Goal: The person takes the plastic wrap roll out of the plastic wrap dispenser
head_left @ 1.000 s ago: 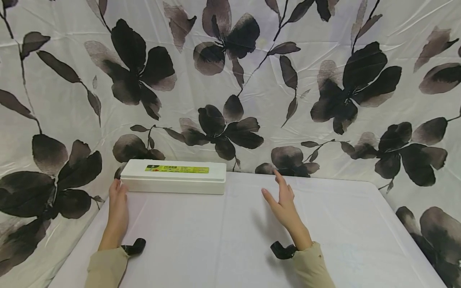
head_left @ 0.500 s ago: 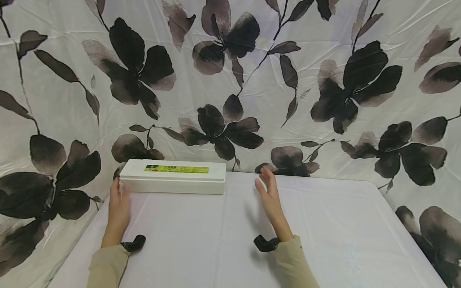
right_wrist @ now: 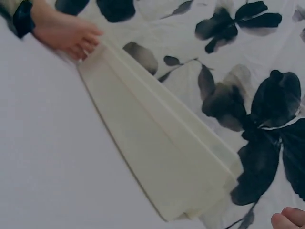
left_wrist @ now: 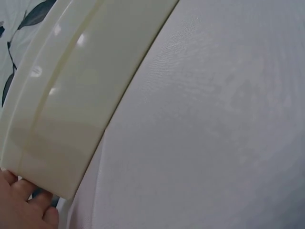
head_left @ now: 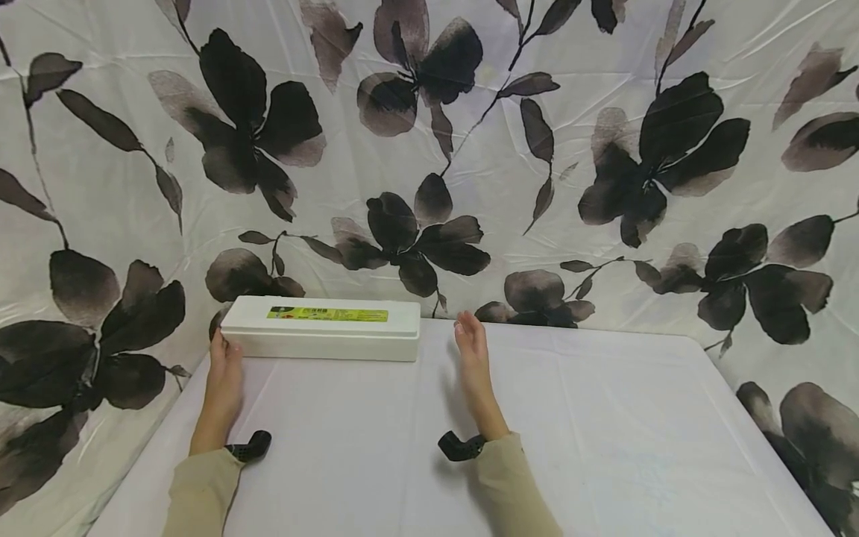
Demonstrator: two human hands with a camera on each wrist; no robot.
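Note:
A long white lidded box (head_left: 322, 347) lies at the back left of the table, with a yellow-green printed label (head_left: 326, 315) on its lid. My left hand (head_left: 224, 388) touches the box's left end, its fingers lightly bent. In the left wrist view, the fingertips of that hand (left_wrist: 28, 202) rest against the box's end wall (left_wrist: 95, 71). My right hand (head_left: 475, 369) is held upright with fingers extended, a short gap to the right of the box's right end. Only fingertips of the right hand (right_wrist: 291, 218) show in the right wrist view.
A white cloth covers the table (head_left: 604, 432). Behind it hangs a white curtain (head_left: 523, 45) printed with dark flowers, close to the box's back side. A black wrist-worn device (head_left: 251, 447) sits on the left wrist, another black device (head_left: 461, 446) on the right.
My right hand has moved left, closer to the box's right end, and its spread fingers have come together. The left hand stays at the left end; the box has not moved noticeably.

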